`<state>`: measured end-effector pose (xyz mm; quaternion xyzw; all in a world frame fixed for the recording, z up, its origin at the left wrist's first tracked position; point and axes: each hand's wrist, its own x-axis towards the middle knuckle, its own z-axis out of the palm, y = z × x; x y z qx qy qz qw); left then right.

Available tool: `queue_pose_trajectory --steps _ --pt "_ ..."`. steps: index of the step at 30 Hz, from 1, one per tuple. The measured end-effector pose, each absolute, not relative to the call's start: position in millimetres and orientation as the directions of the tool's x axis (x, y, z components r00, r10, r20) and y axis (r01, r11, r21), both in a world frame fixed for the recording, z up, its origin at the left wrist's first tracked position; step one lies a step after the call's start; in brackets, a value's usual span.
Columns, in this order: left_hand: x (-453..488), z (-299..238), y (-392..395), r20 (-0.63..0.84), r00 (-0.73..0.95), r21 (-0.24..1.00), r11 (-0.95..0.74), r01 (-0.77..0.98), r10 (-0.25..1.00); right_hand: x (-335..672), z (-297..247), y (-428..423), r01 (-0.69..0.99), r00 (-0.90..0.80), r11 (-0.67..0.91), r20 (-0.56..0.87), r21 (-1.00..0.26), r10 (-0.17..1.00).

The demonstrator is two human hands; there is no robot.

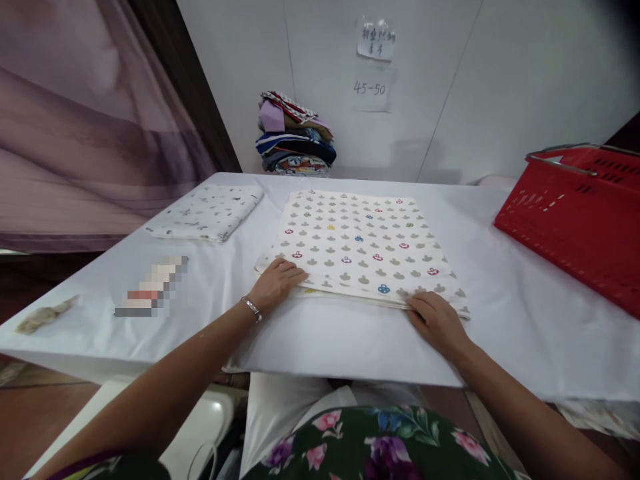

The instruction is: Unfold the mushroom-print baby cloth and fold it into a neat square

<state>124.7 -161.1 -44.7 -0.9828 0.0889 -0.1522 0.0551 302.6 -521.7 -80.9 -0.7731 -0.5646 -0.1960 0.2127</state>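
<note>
A folded white cloth (350, 247) printed with grey and coloured mushroom shapes lies flat on the white-covered table (345, 340). At its near left corner, my left hand (277, 283) is closed on the edge, with a silver bracelet at the wrist. My right hand (437, 320) has its fingers curled over the near edge, toward the right corner. The cloth's layers show along that front edge, slightly uneven. What the fingertips do beneath the fabric is hidden.
Another folded printed cloth (205, 212) lies at the back left. Nearer are a pixelated item (153, 287) and a small beige bundle (47, 317). A stack of folded fabrics (297, 137) stands against the wall. A red basket (580, 213) sits at the right.
</note>
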Motion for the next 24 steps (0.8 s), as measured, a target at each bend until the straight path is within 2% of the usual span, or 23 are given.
queue_pose_trajectory --steps 4,9,13,16,19,24 --pt "118 -44 -172 0.258 0.957 -0.063 -0.991 -0.118 -0.13 303 -81 -523 0.957 0.283 -0.268 0.547 -0.11 0.788" --pt "134 -38 -197 0.279 0.944 0.02 -0.982 -0.189 -0.176 304 -82 -523 0.955 0.286 -0.282 0.545 -0.092 0.788" --pt "148 -37 -205 0.289 0.938 0.171 -0.953 -0.249 -0.193 304 -81 -523 0.953 0.293 -0.286 0.533 -0.099 0.793" --pt "153 -34 -204 0.216 0.965 0.277 -0.939 -0.204 -0.145 304 -81 -523 0.952 0.299 -0.289 0.526 -0.104 0.796" --pt "155 -31 -202 0.212 0.971 0.259 -0.952 -0.163 -0.108 304 -81 -523 0.948 0.311 -0.296 0.525 -0.115 0.792" --pt "160 -32 -206 0.458 0.886 0.135 -0.979 -0.15 -0.072 303 -81 -523 0.948 0.312 -0.295 0.522 -0.117 0.794"
